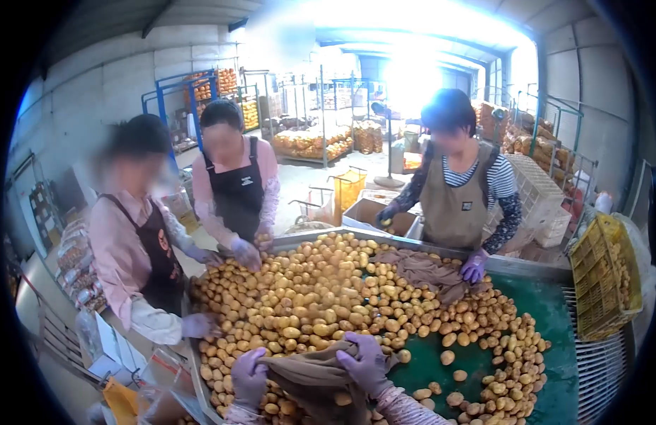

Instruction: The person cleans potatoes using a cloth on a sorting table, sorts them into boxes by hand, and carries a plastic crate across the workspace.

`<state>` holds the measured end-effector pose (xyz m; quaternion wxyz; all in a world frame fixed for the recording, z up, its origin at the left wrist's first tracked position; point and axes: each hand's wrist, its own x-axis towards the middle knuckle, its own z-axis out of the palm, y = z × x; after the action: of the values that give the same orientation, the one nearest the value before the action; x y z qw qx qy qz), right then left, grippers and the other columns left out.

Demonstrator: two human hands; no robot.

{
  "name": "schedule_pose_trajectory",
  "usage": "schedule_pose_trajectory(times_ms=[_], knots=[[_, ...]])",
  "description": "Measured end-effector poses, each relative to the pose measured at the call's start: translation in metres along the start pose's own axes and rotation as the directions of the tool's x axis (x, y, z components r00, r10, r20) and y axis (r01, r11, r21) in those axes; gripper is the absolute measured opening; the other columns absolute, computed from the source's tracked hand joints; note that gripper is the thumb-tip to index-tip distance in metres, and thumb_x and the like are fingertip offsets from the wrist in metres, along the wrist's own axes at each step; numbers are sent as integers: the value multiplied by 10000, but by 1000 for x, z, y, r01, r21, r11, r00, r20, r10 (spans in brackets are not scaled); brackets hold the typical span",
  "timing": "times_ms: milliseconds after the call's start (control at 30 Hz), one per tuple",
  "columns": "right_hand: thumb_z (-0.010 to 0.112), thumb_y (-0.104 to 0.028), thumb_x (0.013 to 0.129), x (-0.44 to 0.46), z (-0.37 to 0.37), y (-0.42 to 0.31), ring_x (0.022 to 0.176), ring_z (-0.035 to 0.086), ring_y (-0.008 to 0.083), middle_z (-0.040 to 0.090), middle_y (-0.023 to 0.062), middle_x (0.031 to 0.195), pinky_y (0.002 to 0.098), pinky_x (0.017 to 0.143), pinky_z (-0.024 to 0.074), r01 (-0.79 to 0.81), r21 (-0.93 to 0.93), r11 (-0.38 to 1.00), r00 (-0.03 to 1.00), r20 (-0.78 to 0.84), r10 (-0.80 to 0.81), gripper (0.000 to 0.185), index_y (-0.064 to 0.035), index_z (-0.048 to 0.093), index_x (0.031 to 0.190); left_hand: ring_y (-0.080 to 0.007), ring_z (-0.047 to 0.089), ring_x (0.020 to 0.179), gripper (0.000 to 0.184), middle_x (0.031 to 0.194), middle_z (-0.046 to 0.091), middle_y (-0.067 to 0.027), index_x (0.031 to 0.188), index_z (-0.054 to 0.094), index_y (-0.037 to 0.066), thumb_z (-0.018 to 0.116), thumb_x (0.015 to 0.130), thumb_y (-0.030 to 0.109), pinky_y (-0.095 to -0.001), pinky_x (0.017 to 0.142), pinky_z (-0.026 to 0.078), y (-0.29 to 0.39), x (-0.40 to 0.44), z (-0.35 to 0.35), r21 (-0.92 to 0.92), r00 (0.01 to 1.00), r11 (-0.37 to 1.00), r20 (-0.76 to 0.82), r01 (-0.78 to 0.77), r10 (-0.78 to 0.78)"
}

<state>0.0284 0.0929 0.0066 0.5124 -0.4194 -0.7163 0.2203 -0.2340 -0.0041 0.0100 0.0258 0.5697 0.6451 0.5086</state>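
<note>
Brown cloth (315, 379), one: hanging over heaped potatoes (299, 301), spread between both purple-gloved hands. Left hand (250, 377): fingers closed on its left corner. Right hand (366, 363): thumb and fingers gripping its right side. Second cloth (423, 271): far side of the green-bedded table (558, 340), under a co-worker's hand (474, 265). Handling, as I judge it from my remote seat: firm grips, even tension, low travel, no potatoes knocked loose.

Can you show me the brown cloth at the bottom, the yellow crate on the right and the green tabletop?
Brown cloth (310, 375), head view: its draped middle.
Yellow crate (593, 285), head view: its side wall.
Green tabletop (560, 340), head view: bare part.
</note>
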Motion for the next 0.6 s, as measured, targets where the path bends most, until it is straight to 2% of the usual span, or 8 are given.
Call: schedule_pose_trajectory(times_ms=[33,133,167,333,400,467,567,600], knots=[[735,-423,799,-3,15,8,1299,466,360,537,202,1350,489,1081,363,-48,-110,993,977,203,70,709,-99,512,1389,-321,606,1103,378,1200,640,-168,1185,654,9,622,824,119,-414,947,487,-4,-4,12,14,999,999,-10,-36,36],[666,-568,804,-44,72,25,1464,133,484,296,238,1549,684,1125,151,56,-613,788,822,476,312,880,-225,321,1537,-503,175,1442,1007,1554,235,-284,1536,307,144,646,760,689,-646,1138,112,-23,-31,45,368,855,917,514,-155,-62],[587,-685,800,-54,96,57,1451,-134,543,78,234,1624,781,1063,-33,105,-623,775,791,525,315,952,-326,174,1579,-513,122,1459,1051,1578,189,-277,1559,268,215,622,735,762,-679,1126,77,-41,-51,70,386,793,915,592,-119,-146],[619,-698,765,-43,120,104,1446,-38,565,155,261,1569,797,1043,79,68,-618,783,924,335,184,953,-297,260,1552,-536,78,1455,1024,1606,162,-207,1516,376,239,669,683,758,-700,1122,73,-52,-9,117,443,748,849,658,-288,-90],[660,-665,730,5,109,79,1432,58,568,189,284,1530,781,1047,135,6,-647,763,855,399,331,959,-282,299,1532,-522,53,1467,1012,1618,154,-187,1490,427,225,736,653,702,-696,1136,43,-54,25,129,438,683,842,720,-316,-118],[676,-640,712,43,112,76,1402,196,542,280,278,1504,719,1080,198,-2,-658,753,824,425,374,966,-268,312,1525,-487,75,1473,1070,1639,106,-140,1544,287,347,746,644,699,-695,1141,69,-63,62,146,465,578,822,787,-329,-214],[701,-563,713,102,125,78,1388,249,506,329,249,1485,668,1091,225,-58,-601,797,761,490,425,936,-270,328,1520,-496,-12,1481,1169,1656,3,-121,1567,134,409,760,623,701,-691,1144,59,-86,100,162,382,631,914,744,-132,-220],[693,-562,718,117,133,79,1370,287,517,367,245,1478,671,1093,233,-53,-625,779,728,510,459,886,-271,376,1492,-504,-1,1478,1196,1656,3,-120,1568,141,398,767,599,712,-690,1143,67,-118,100,189,426,659,878,728,-220,-188]])
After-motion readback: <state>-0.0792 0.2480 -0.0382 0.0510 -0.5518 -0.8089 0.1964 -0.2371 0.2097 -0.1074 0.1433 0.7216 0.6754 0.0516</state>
